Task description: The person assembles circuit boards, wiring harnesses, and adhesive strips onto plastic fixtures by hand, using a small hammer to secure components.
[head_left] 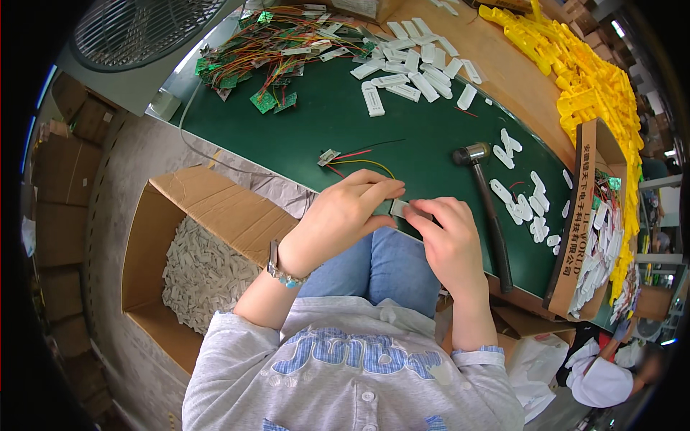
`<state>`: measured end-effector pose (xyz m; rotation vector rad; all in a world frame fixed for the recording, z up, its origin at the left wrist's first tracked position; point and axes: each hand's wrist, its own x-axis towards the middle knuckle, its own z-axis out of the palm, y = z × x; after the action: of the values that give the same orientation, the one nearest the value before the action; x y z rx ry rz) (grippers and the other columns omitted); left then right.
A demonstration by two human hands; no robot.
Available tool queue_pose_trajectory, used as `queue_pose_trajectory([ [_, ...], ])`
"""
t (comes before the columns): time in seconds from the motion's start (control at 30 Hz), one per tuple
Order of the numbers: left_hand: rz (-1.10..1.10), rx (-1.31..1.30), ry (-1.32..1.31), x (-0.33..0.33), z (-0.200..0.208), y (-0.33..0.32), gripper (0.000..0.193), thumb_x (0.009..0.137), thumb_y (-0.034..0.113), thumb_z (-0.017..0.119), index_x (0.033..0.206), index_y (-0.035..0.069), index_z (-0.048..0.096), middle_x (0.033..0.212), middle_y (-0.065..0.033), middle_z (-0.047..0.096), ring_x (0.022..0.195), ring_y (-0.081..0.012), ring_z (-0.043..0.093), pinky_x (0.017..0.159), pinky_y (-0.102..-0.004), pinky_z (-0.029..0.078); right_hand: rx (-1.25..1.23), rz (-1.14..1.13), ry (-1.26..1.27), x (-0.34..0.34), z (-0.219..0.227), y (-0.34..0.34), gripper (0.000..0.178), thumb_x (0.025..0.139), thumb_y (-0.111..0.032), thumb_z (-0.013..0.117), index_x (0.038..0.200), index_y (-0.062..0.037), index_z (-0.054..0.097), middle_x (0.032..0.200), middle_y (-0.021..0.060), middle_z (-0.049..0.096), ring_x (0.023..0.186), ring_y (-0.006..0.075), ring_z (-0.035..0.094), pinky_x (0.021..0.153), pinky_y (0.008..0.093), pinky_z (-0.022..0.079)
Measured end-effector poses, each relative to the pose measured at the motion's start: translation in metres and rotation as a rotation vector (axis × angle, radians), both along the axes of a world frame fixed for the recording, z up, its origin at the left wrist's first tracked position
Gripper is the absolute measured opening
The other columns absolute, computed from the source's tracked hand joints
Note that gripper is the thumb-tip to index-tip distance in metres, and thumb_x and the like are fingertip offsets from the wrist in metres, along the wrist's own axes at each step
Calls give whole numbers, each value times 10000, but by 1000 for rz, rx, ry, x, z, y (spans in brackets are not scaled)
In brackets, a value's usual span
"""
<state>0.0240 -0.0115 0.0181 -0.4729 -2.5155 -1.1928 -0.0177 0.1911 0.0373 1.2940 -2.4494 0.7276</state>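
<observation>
White piece (pixel 399 208) in the right hand's (pixel 453 241) fingers, by the table's (pixel 431 144) near edge.
Pinched at their tips, it sits at ten o'clock of that hand; the left hand's (pixel 343 215) fingers curve at its nine o'clock, though whether they grip anything cannot be told.

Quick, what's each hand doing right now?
Left hand: fingers curled near the other hand; can't tell whether it's holding anything.
Right hand: closed, pinching a small pale piece.

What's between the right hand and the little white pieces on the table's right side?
A hammer lies between the right hand and the white pieces, in the head view.
</observation>
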Motion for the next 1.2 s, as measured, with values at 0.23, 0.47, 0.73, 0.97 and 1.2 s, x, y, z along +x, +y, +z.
queue_pose_trajectory([
  [0.23,17,-45,-13,2,4,1,404,695,132,809,1072,74,676,1070,-76,705,1042,-281,633,845,-392,555,66,-14,90,4,1,-2,250,761,-62,689,1009,-63,724,996,21,654,899,187,614,757,348,472],
  [0.47,-30,-126,70,-1,3,1,296,725,149,779,994,86,672,1114,2,706,1080,-256,624,863,-389,553,63,-32,82,7,1,3,237,773,-54,680,1008,-59,714,1029,30,652,937,205,613,786,370,475],
  [0.73,-50,-126,74,-1,2,-2,288,745,156,769,1006,88,666,1125,-1,704,1092,-252,616,880,-386,544,444,-643,-186,5,32,87,293,846,-181,722,1042,-36,561,921,133,631,854,312,610,734,426,467],
  [0.97,-40,-124,68,0,0,-2,285,746,140,769,1006,88,664,1114,-2,702,1091,-249,614,887,-385,540,-91,-523,-889,20,42,102,144,932,-77,620,979,-4,505,618,44,552,501,118,557,470,272,427],
  [1.2,-43,-128,65,0,2,-1,288,736,139,774,999,91,666,1106,1,703,1084,-244,616,883,-382,542,78,-409,-510,60,38,116,242,927,-65,634,1132,27,544,787,174,648,675,307,654,632,371,496],
])
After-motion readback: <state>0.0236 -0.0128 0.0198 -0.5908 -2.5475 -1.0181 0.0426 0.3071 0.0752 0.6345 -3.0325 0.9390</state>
